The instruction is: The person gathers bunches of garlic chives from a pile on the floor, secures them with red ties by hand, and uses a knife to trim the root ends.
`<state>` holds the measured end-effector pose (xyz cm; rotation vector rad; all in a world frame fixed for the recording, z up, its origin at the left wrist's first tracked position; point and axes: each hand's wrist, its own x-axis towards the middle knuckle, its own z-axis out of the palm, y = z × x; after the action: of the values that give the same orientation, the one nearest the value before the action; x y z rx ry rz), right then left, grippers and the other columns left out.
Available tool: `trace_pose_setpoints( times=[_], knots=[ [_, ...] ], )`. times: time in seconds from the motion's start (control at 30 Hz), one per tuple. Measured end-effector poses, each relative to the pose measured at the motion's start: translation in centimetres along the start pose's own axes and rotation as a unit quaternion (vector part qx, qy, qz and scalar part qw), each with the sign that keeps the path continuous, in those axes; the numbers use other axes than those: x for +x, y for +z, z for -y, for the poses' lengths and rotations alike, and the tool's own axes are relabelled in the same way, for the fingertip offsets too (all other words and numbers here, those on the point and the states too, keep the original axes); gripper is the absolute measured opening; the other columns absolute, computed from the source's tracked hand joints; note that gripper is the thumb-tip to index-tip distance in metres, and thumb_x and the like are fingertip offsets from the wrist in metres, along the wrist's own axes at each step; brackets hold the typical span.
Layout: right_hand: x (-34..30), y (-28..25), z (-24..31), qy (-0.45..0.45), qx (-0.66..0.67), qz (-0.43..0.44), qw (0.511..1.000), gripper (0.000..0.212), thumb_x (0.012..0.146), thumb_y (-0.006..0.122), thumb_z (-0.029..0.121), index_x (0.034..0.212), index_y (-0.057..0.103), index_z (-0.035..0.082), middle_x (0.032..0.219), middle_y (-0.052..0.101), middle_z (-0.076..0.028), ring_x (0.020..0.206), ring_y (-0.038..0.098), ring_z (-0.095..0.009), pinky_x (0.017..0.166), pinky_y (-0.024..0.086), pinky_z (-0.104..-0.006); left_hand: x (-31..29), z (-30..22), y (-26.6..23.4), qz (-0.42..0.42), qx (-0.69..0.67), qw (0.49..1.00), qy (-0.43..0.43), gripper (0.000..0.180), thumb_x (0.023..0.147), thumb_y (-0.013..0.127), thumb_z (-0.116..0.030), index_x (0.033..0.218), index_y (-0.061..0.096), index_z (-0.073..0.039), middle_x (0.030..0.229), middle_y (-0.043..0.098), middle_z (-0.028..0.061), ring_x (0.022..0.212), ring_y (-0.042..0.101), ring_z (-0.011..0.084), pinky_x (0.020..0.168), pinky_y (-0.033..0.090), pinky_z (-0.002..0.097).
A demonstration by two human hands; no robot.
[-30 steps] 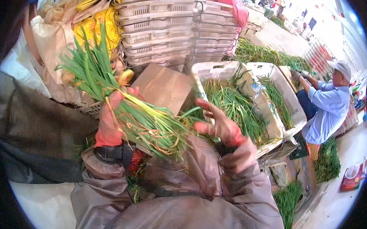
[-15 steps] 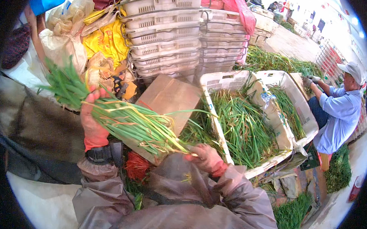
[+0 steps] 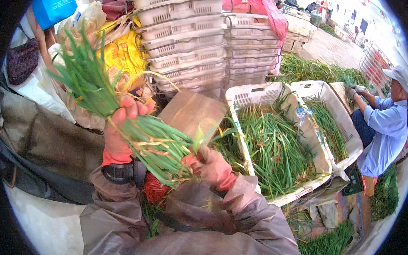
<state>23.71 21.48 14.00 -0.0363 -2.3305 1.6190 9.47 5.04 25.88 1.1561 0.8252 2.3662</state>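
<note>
I hold a thick bunch of green onions [image 3: 136, 130] slanting from upper left to lower right in front of my chest. My left hand [image 3: 120, 135], in a red-orange glove, is wrapped around the middle of the bunch. At the root end, my right hand [image 3: 210, 165], also gloved, grips the stalks and pinches a yellowed leaf. A brown cardboard piece [image 3: 192, 112] lies just behind the bunch.
A white plastic crate [image 3: 239, 97] full of green onions stands at my right, a second crate [image 3: 345, 127] beside it. Stacked white crates [image 3: 187, 33] rise behind. A person in a blue shirt [image 3: 383, 125] sits at the far right. Bags [image 3: 120, 54] pile up at the left.
My left hand has lifted and tilted the bunch's leafy end higher. My right hand has come in from the side and closed on the root end.
</note>
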Motion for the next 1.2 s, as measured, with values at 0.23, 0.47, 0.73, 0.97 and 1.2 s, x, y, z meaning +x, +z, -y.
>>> trace_pose_setpoints(
  times=[0.23,0.47,0.73,0.97,1.2],
  knots=[
    [-6.7,-3.3,-10.1,0.173,-0.175,0.072,0.966,0.027,0.086,0.058,0.032,0.099,0.062,0.008,0.075,0.063,-0.015,0.066,0.061,-0.027,0.06,0.048,-0.0365,-0.5,-4.1,-4.4,-0.157,0.059,0.985,0.036,0.022,0.09,0.052,-0.017,0.106,0.054,-0.003,0.085,0.053,0.0006,0.093,0.055,0.0192,0.101,0.038,0.0407],
    [-3.6,-3.3,-1.5,0.16,-0.244,0.111,0.95,0.088,0.074,0.069,0.047,0.142,0.02,0.018,0.07,0.062,-0.012,0.06,0.061,-0.028,0.055,0.046,-0.0383,0.4,-3.9,-5.8,-0.041,-0.015,0.998,0.055,0.024,0.091,0.052,-0.02,0.107,0.055,-0.001,0.077,0.049,-0.0011,0.085,0.052,0.0173,0.091,0.043,0.0375],
    [2.5,2.6,5.3,-0.07,-0.177,-0.006,0.982,0.046,0.081,0.065,0.036,0.118,0.048,0.014,0.064,0.058,-0.011,0.059,0.061,-0.028,0.053,0.046,-0.0388,0.6,-0.4,0.7,-0.133,0.197,0.97,-0.056,0.03,0.084,0.058,-0.013,0.11,0.055,0.001,0.096,0.062,0.0122,0.092,0.061,0.0209,0.082,0.05,0.0343],
    [-6.2,-0.8,-6.0,0.139,-0.159,0.075,0.975,0.03,0.088,0.055,0.034,0.107,0.056,0.011,0.083,0.062,-0.02,0.078,0.061,-0.037,0.065,0.049,-0.0414,-0.9,-2.5,-4.7,-0.224,0.169,0.959,-0.031,0.042,0.087,0.057,-0.026,0.117,0.05,0.004,0.096,0.061,0.0079,0.096,0.059,0.0193,0.082,0.049,0.033],
    [-8.2,-4.0,-9.8,0.244,-0.148,0.08,0.955,0.041,0.087,0.059,0.018,0.126,0.048,0.016,0.079,0.061,-0.006,0.067,0.057,-0.015,0.066,0.047,-0.0274,-1.2,-5.7,-6.9,-0.043,-0.126,0.987,0.089,0.02,0.093,0.049,-0.026,0.088,0.052,-0.007,0.065,0.037,-0.0063,0.068,0.042,0.0104,0.09,0.039,0.0324]
  ],
)
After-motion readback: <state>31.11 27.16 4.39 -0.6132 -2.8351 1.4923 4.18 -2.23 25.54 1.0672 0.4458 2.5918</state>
